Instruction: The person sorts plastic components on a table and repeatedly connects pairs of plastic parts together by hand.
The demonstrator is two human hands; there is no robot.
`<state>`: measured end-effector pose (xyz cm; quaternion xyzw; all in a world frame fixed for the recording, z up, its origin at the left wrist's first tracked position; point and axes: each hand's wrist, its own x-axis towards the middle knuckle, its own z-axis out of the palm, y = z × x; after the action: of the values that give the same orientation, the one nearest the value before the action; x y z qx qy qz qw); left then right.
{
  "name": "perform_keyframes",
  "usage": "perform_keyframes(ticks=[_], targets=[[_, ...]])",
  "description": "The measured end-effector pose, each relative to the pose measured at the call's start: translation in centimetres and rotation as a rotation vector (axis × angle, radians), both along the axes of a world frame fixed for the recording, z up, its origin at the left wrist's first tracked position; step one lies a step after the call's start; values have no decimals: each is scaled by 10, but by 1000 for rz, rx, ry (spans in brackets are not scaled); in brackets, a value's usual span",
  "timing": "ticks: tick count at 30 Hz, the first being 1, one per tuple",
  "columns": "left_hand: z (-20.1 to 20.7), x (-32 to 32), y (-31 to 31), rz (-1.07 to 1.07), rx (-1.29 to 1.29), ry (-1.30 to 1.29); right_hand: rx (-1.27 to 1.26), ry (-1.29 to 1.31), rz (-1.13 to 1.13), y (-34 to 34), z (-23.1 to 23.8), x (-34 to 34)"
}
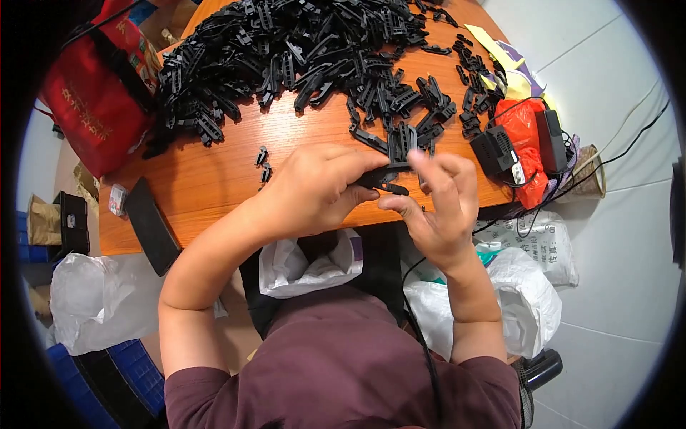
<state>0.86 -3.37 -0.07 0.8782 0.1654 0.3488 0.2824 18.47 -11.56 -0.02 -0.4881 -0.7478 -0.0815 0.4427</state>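
Observation:
Between the thumb and fingers of my left hand (318,186) is a black plastic part (382,176), long and narrow, held just above the table's near edge. My right hand (446,207) is beside the part's right end, thumb and forefinger spread apart, with nothing plainly gripped. The forefinger's tip is slightly blurred, so I cannot tell whether it touches the part. Just beyond my hands, a slotted black piece (402,139) stands among other parts. Two small black pieces (264,164) lie to the left of my left hand.
A large heap of black plastic parts (286,50) covers the far side of the wooden table (214,164). Black power adapters (493,151) and a red plastic bag (525,136) sit at right, with trailing cables. A dark flat slab (151,225) overhangs the left edge. An open white bag (311,275) is below my hands.

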Motion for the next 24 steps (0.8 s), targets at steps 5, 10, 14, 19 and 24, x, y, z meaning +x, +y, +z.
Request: perform_keyframes(ticks=[5,10,14,19,24], targets=[[-14,-5,-5,10,80,70,-104,-62,65,-2,-17,2],[-20,-17,5,-129,-152,169,-235,-73,95,-25,-41,-9],[-26,2,42,149,-215,462,-413,72,230,-46,-80,-43],[-58,41,59,236,396,421,-260,-21,-140,-19,-54,-3],[-44,31,58,300,380,454,-377,-236,-447,19,-45,71]])
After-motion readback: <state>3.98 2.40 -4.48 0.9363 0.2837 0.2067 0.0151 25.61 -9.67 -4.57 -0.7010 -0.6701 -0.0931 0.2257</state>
